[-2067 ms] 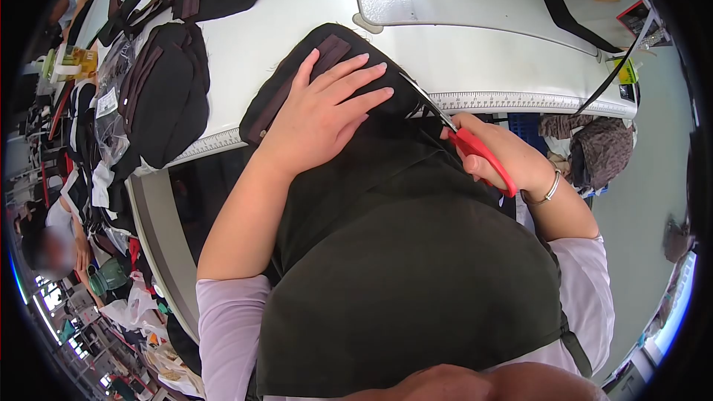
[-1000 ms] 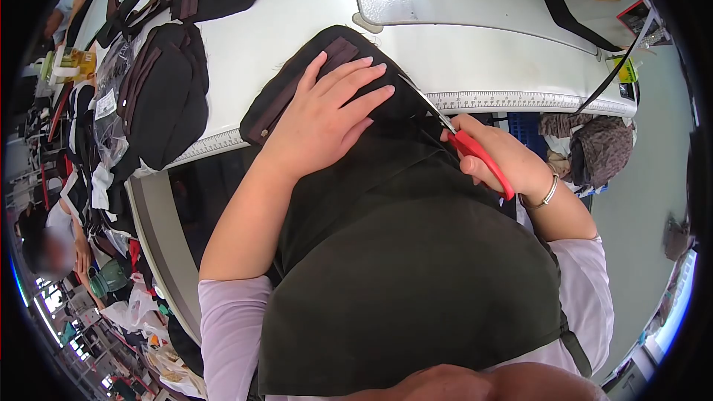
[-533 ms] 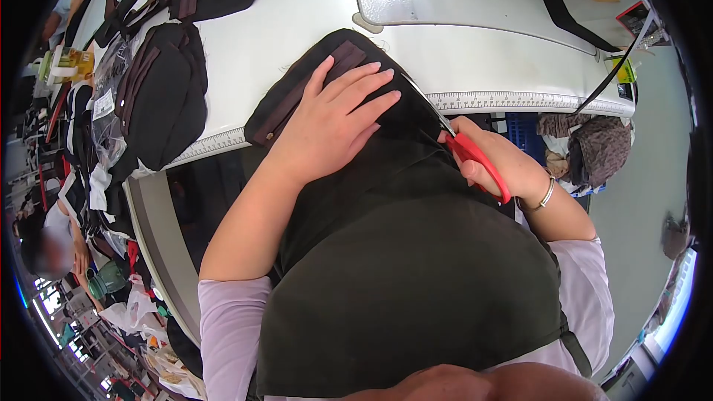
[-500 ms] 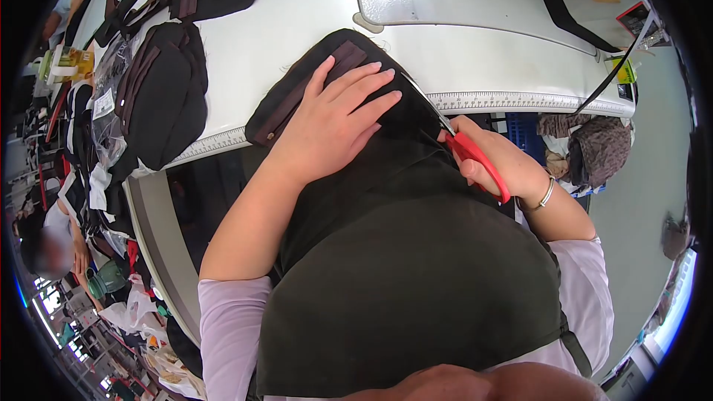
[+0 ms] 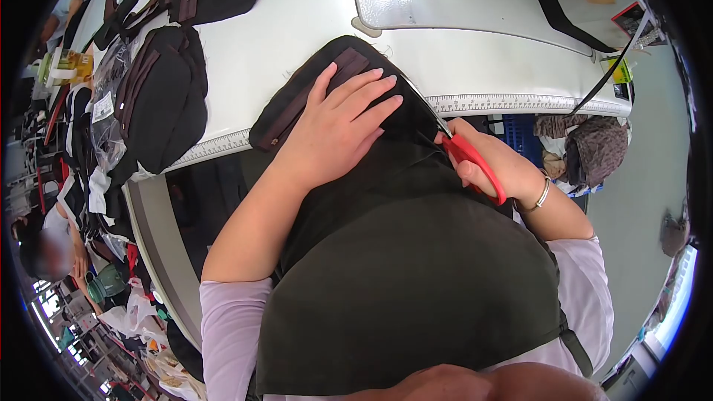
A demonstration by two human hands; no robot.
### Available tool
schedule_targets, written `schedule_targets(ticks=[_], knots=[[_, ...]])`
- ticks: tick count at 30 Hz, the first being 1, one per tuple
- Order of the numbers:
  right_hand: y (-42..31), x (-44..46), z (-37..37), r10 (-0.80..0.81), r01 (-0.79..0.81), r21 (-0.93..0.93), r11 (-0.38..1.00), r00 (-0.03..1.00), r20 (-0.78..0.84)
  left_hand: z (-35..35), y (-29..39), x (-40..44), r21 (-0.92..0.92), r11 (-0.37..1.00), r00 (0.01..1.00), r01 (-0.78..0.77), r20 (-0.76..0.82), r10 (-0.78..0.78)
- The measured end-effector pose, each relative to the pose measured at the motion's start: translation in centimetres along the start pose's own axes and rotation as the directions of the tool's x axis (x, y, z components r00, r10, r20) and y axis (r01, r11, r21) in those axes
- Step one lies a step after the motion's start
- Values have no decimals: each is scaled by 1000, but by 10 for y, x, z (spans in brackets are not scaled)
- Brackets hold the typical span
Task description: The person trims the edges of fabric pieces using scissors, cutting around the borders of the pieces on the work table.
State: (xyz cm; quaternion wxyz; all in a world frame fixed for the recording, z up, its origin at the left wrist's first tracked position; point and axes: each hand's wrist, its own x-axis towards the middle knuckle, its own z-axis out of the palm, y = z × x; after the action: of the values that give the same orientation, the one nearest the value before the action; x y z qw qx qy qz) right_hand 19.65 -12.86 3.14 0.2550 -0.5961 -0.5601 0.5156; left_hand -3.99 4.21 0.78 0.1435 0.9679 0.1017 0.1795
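Observation:
A black fabric piece (image 5: 297, 82) with a dark brown zipper strip (image 5: 293, 115) lies across the table's front edge, its lower part merging with my dark apron. My left hand (image 5: 338, 122) rests flat on it, fingers stretched and spread. Red-handled scissors (image 5: 475, 165) are in my right hand (image 5: 509, 167), the fingers wrapped round the handles. Their metal blades point up and left along the fabric's right edge. How far the blades are apart is hard to see.
Behind the fabric stands a sewing machine bed (image 5: 460, 0). A ruler strip (image 5: 512, 104) runs along the white table's edge. More black zippered pieces (image 5: 167, 96) lie at left. A blue crate (image 5: 522, 137) with cloth is below right. Another person (image 5: 63, 241) sits at far left.
The fabric piece and my left hand sit slightly lower and further right in view. My right hand with the scissors has shifted slightly left.

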Motion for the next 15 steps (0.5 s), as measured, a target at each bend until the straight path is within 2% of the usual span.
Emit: schedule_targets(ticks=[2, 7, 11, 15], knots=[[-2, 1, 0, -11, 11, -14, 1000, 1000, -2, 1, 0, 0, -5, 1000, 1000, 2, -7, -2], [-16, -2, 0, 124, -124, 95, 988, 992, 2, 1, -1, -1, -11, 1000, 1000, -2, -9, 2], [-2, -4, 5, 114, -109, 163, 981, 993, -21, 1, -2, 0, -11, 1000, 1000, 3, -19, -3], [9, -3, 9, 36, -27, 342, 939, 999, -21, 2, -3, 0, 2, 1000, 999, -4, -48, 4]])
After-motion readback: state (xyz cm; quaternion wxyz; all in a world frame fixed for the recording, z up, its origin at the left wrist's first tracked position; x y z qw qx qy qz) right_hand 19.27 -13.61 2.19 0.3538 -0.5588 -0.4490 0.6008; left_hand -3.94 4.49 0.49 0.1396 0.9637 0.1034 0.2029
